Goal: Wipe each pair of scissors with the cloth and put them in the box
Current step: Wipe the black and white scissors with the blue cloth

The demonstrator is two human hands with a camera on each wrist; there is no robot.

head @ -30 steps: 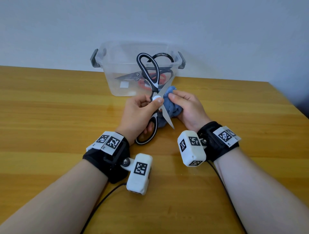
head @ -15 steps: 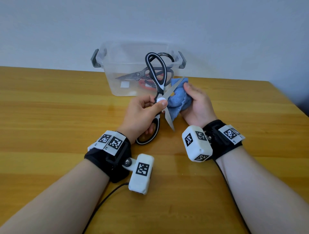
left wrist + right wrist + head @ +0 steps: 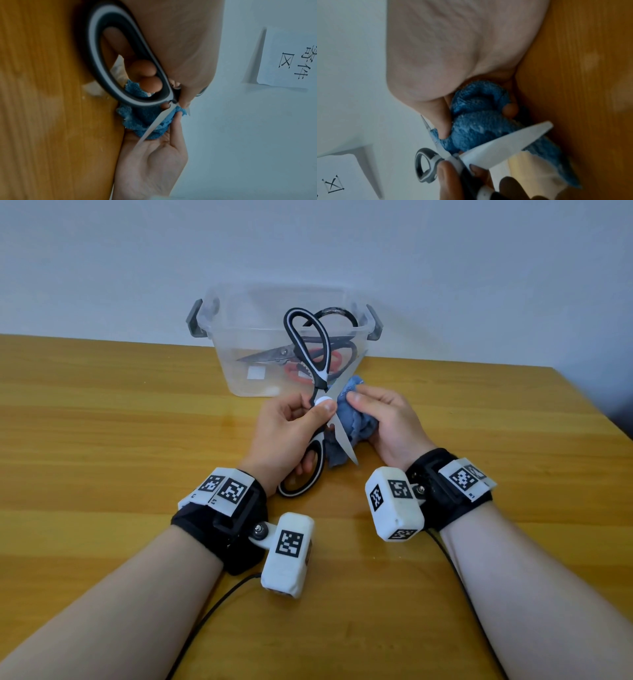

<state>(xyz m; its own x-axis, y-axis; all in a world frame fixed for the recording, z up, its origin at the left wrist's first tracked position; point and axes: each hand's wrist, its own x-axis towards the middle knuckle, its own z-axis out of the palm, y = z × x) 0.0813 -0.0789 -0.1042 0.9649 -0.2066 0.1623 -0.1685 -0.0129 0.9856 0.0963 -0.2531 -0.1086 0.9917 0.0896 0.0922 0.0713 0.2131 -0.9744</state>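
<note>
My left hand point(image 3: 291, 426) grips black-and-white scissors point(image 3: 310, 350) at the pivot, blades spread wide; one handle loop points up before the box, the other point(image 3: 109, 56) sits under my palm. My right hand point(image 3: 383, 419) clutches a bunched blue cloth point(image 3: 356, 422) against the upper blade, thumb on top. The lower blade point(image 3: 503, 146) crosses in front of the cloth point(image 3: 476, 125), its tip toward me. The cloth point(image 3: 142, 119) lies between the two blades. A clear plastic box point(image 3: 233, 344) stands behind, holding several other scissors, one with red handles point(image 3: 301, 371).
The wooden table point(image 3: 102, 440) stretches wide to the left and in front of my arms. A pale wall rises just behind the box. The table's right edge point(image 3: 589, 419) runs near my right wrist. Cables trail from both wrist cameras toward me.
My right hand with the cloth went up toward the blade tip, then slid back down toward the pivot. The left hand kept the scissors nearly still.
</note>
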